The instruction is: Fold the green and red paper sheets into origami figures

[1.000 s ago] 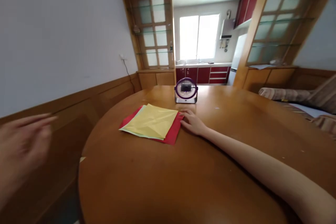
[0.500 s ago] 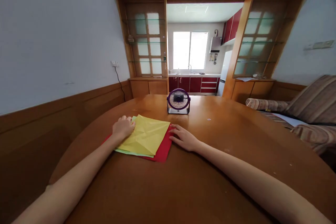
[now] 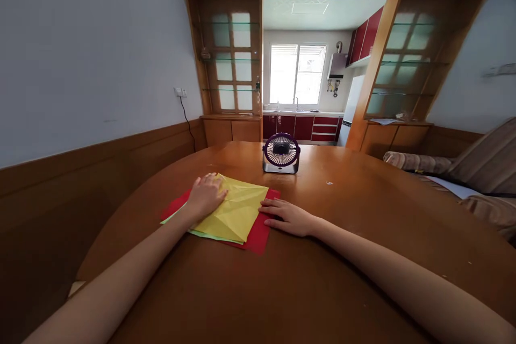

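Observation:
A creased yellow sheet of paper (image 3: 237,207) lies on top of a light green sheet (image 3: 217,237) and a red sheet (image 3: 258,236), all stacked on the wooden table. My left hand (image 3: 206,194) rests flat on the left part of the yellow sheet, fingers stretched out. At the right side of the stack, my right hand (image 3: 289,217) lies with its fingers extended, their tips touching the right edges of the yellow and red sheets. Neither hand grips anything.
A small purple desk fan (image 3: 281,151) stands on the round wooden table (image 3: 346,188) beyond the papers. A striped sofa (image 3: 471,161) is at the right, and a wall (image 3: 100,64) runs along the left. Behind is a kitchen with red cabinets (image 3: 302,128).
My left hand has flattened and slid rightward over the yellow sheet, its fingers now spread. My right hand stays by the right edge. The whole view has shifted slightly.

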`<state>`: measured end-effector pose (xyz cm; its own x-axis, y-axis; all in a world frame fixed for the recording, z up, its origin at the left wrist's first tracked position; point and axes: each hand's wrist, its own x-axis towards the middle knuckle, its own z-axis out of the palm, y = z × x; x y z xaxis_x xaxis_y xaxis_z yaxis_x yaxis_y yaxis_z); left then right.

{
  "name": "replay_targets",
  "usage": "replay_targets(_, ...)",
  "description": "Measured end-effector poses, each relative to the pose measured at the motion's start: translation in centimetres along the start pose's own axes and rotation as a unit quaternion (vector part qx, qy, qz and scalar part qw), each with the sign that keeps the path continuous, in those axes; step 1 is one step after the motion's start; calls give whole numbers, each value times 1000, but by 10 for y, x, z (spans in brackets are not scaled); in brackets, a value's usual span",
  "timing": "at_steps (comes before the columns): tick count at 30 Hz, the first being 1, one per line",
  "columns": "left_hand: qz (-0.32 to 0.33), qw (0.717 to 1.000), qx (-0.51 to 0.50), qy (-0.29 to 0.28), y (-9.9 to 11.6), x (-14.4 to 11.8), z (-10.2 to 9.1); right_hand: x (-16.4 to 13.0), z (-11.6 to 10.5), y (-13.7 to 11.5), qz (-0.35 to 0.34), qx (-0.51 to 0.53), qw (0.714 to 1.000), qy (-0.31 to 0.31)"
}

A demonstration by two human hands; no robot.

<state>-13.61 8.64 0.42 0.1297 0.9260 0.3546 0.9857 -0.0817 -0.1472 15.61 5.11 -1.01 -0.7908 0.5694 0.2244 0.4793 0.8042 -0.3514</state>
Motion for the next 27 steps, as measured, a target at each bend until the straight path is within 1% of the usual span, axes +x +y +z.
replay_targets(2, 50, 999, -18, -9, 17, -4, 0, -1, -1, -1, -9, -1, 1000, 5)
replay_targets(3, 81, 995, -45, -21, 25, -7, 1, -1, -1, -2, -15, -2, 1000, 11)
replay_targets(5, 107, 989, -84, -57, 37, -12, 3, -1, -2, -4, -28, -8, 999, 26)
replay_targets(9, 105, 977, -130, -135, 50, -20, 6, -1, -2, -6, -36, -19, 997, 59)
replay_targets(11, 96, 975, -136, -151, 53, -22, 6, 1, 0, -6, -29, -24, 998, 59)
replay_targets(12, 91, 974, -136, -154, 54, -23, 6, 1, 1, -5, -20, -28, 998, 46)
replay_targets(15, 74, 975, -136, -158, 55, -23, 5, 4, 3, -3, 22, -44, 999, -18)
replay_targets(17, 64, 975, -141, -158, 53, -22, 6, 5, 4, -2, 43, -48, 997, -37)
replay_targets(20, 52, 975, -151, -155, 44, -19, 9, 6, 4, -1, 46, -47, 998, -24)
replay_targets(24, 25, 978, -140, -155, 31, -15, 12, 5, 1, -3, 27, -47, 998, -21)
replay_targets(27, 16, 979, -137, -153, 25, -14, 12, 5, 0, -4, 20, -44, 999, -15)
